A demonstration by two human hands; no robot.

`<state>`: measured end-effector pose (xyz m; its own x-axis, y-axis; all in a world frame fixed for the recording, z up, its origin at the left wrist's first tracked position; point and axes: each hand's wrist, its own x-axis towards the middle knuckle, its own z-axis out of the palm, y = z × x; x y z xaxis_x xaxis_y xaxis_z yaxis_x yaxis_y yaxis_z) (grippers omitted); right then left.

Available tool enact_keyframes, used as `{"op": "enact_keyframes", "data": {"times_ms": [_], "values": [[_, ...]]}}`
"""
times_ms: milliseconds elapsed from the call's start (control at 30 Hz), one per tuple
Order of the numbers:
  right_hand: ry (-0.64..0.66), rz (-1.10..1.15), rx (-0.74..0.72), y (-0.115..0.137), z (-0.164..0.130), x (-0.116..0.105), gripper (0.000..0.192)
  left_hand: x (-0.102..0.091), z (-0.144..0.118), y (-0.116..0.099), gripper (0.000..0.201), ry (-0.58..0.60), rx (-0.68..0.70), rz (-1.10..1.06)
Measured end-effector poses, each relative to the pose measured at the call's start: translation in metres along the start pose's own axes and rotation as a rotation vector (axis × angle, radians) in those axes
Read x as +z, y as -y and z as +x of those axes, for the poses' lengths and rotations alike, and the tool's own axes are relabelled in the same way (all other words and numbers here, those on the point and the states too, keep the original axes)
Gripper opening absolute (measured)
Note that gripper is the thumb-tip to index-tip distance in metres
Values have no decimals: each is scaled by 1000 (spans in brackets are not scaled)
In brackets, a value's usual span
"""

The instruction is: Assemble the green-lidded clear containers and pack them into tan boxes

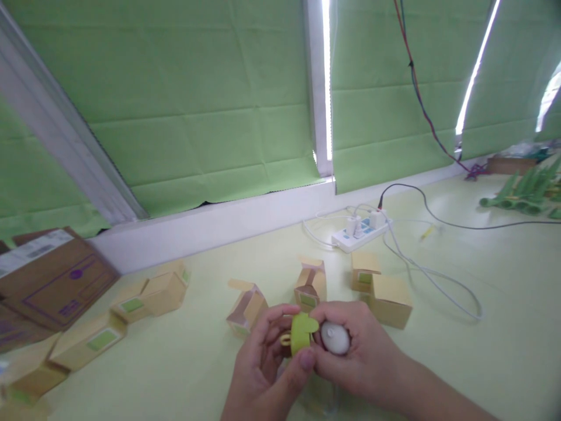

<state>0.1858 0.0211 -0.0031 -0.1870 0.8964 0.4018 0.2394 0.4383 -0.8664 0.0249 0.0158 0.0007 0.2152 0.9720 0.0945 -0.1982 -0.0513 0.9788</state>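
My left hand (267, 362) grips a small yellow-green piece (301, 332) with a rounded tab, between thumb and fingers. A small yellow loop (286, 340) sticks out on its left, beside something dark that the fingers partly hide. In my right hand (363, 356) is a white, egg-shaped piece (335, 338) with a small raised spot on it. Its thumb and index finger are also up against the green piece, though I cannot tell if the two pieces join. Just beyond the hands stand two small cardboard boxes with raised flaps, a left one (248, 310) and a middle one (311, 285).
Two closed boxes (391, 300) stand to the right. A row of small boxes (94, 341) runs along the left, near a large carton (56, 280). Behind lies a white power strip (362, 233) with looping cables. Green tapered pieces (526, 190) lie far right.
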Motion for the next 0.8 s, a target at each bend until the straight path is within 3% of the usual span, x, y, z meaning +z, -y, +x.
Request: {"op": "enact_keyframes", "data": {"times_ms": [500, 800], "values": [[-30, -74, 45, 5, 0, 0, 2, -6, 5, -4, 49, -55, 43, 46], [-91, -54, 111, 2, 5, -10, 6, -25, 12, -18, 36, -339, 129, 151]]}}
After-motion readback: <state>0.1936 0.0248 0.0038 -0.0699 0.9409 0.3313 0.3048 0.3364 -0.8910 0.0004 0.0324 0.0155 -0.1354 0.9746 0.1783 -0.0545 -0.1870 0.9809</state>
